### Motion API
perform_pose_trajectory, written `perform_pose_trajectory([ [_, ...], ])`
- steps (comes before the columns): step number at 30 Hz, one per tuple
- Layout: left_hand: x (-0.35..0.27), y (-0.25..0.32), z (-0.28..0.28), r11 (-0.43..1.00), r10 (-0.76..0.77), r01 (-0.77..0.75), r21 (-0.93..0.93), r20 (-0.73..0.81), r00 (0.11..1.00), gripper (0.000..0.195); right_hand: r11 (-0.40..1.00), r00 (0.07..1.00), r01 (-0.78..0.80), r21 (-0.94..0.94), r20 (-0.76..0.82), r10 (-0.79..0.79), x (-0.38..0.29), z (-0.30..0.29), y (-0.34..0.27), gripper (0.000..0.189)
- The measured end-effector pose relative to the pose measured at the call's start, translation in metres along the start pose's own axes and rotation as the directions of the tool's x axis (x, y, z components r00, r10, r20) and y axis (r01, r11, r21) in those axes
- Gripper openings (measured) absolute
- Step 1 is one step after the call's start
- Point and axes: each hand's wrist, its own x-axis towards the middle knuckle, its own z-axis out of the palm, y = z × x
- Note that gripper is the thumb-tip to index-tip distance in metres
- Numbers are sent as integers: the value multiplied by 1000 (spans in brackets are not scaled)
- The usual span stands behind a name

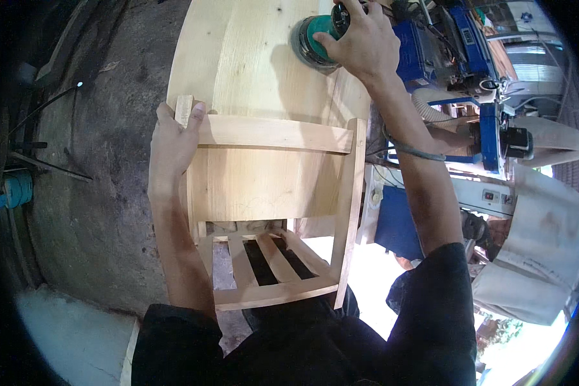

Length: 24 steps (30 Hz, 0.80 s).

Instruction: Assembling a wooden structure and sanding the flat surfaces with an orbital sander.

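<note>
A small slatted wooden chair (276,131) stands before me, its back at the near end of a pale wooden tabletop (251,62). My left hand (176,140) grips the top of the chair's left back post, thumb on the inner side. My right hand (366,46) holds a green and black power sander (318,38) by its body, at the upper right of the tabletop. The sander's round base is low over the wood; whether it touches cannot be told. Its shadow lies to the left and below. The seat slats (275,258) show under the backrest.
Blue machines (415,58) with a ribbed hose (429,106) stand at the right. A grey cable (415,152) crosses by my right forearm. Concrete floor (106,144) stretches at the left, with a teal object (18,188) at its edge. A large cloth bag (535,251) hangs at the right.
</note>
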Motion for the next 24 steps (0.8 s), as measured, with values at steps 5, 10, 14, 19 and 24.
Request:
perform_pose_trajectory([
  [5, 5, -9, 4, 999, 16, -14, 53, -23, 1000, 68, 994, 995, 16, 110, 94, -26, -16, 2, -15, 64],
  [10, 6, -13, 5, 996, 86, -86, -6, -44, 995, 69, 996, 998, 22, 83, 56, -27, 11, 4, -23, 62],
  [14, 6, -12, 4, 999, 46, -46, 8, -24, 999, 71, 994, 995, -38, 99, 101, 28, 31, 9, -23, 59],
  [19, 4, -6, 3, 998, 8, -6, 63, -28, 1000, 69, 997, 999, 34, 72, 21, -36, 1, 2, -31, 67],
  [24, 2, -7, 3, 996, 5, -4, 84, -14, 1000, 64, 977, 995, 76, 201, 46, -87, -36, -11, -61, 60],
])
